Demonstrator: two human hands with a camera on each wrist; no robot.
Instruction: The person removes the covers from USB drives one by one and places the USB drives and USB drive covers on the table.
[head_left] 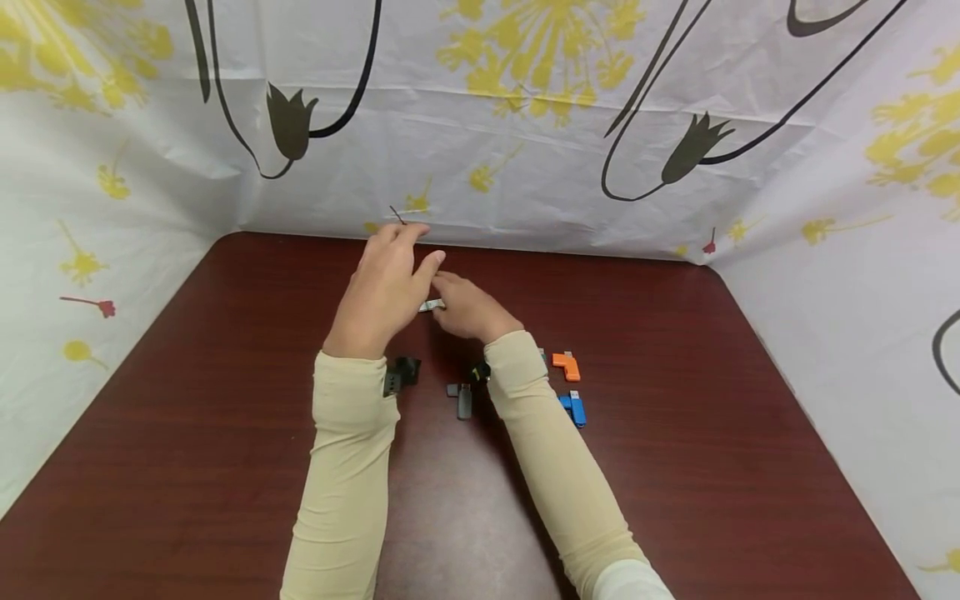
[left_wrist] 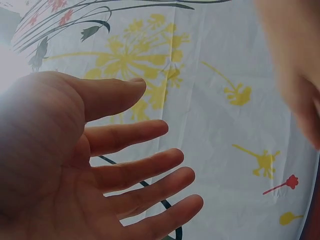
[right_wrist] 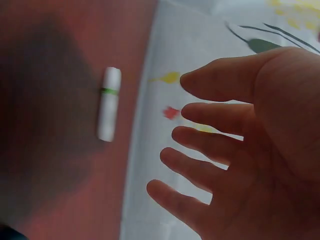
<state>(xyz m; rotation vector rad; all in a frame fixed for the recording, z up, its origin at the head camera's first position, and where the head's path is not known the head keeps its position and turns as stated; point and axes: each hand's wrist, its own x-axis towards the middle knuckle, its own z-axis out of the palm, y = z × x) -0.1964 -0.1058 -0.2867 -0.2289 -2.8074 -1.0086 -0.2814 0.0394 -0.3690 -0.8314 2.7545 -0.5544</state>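
Observation:
My left hand [head_left: 386, 287] hovers near the far edge of the dark red table, its fingers spread and holding nothing, as the left wrist view confirms. Close beside it is my right hand [head_left: 472, 308], fingers extended and apart in the right wrist view. Between the two hands, a small white item [head_left: 431, 306] shows in the head view, partly covered by the right hand. The right wrist view shows a white stick with a green band [right_wrist: 109, 105] lying on the table, apart from the right fingers.
An orange USB drive [head_left: 567, 366] and a blue one [head_left: 576, 409] lie right of my right forearm. A dark grey USB drive [head_left: 464, 401] lies between the forearms. My right sleeve partly hides a pale item [head_left: 543, 358]. Patterned white cloth [head_left: 480, 183] rises behind the table.

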